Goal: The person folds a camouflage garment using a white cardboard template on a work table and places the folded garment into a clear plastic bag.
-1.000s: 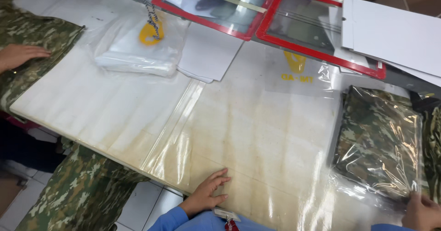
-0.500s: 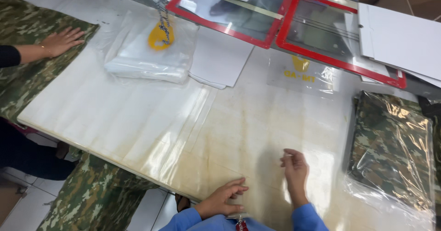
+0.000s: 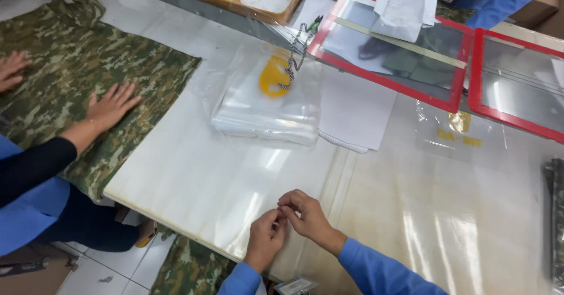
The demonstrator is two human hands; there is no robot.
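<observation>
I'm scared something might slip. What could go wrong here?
The left hand and right hand pinch the thin clear plastic bag near the table edge; it might slide off or crease. The stack of bags looks slippery too.

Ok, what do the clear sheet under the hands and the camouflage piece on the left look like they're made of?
The clear sheet looks like thin glossy plastic film: see-through, with bright glare streaks. The camouflage piece looks like matte woven cloth; it lies soft and drapes over the table edge. Both hands, left and right, pinch at the film's edge.
</observation>
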